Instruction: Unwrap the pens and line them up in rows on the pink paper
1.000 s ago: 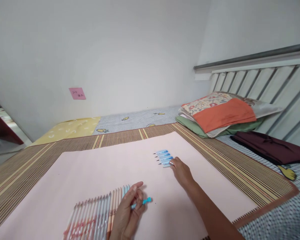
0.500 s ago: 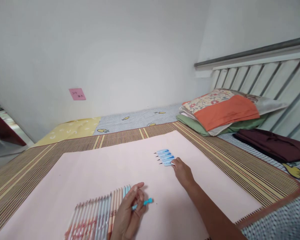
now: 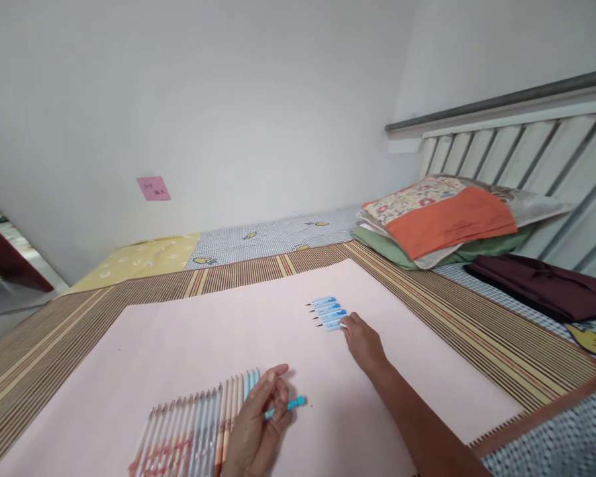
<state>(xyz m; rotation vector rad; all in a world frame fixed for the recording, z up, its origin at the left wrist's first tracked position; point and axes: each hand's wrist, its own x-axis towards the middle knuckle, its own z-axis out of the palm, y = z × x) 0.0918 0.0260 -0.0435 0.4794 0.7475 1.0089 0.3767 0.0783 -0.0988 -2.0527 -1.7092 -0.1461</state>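
Observation:
My left hand (image 3: pixel 257 424) is closed around a small blue pen part (image 3: pixel 289 405) whose end sticks out to the right. Just left of it lies a row of several pink and blue pens (image 3: pixel 193 424) side by side on a pale pink sheet (image 3: pixel 179 344). My right hand (image 3: pixel 362 341) reaches forward, fingertips curled against the nearest of several short blue pen pieces (image 3: pixel 328 313) lined up with dark tips pointing left. Whether it grips one is hidden by the fingers.
The pink sheet lies on a striped mat (image 3: pixel 477 331) over a bed. Folded cloths (image 3: pixel 442 222) and a dark red cloth (image 3: pixel 546 288) sit at the right by a slatted headboard (image 3: pixel 526 152). A pink note (image 3: pixel 153 188) sticks to the white wall.
Both hands stay almost where they were. The view has shifted slightly, and my right fingertips remain at the near end of the blue pieces.

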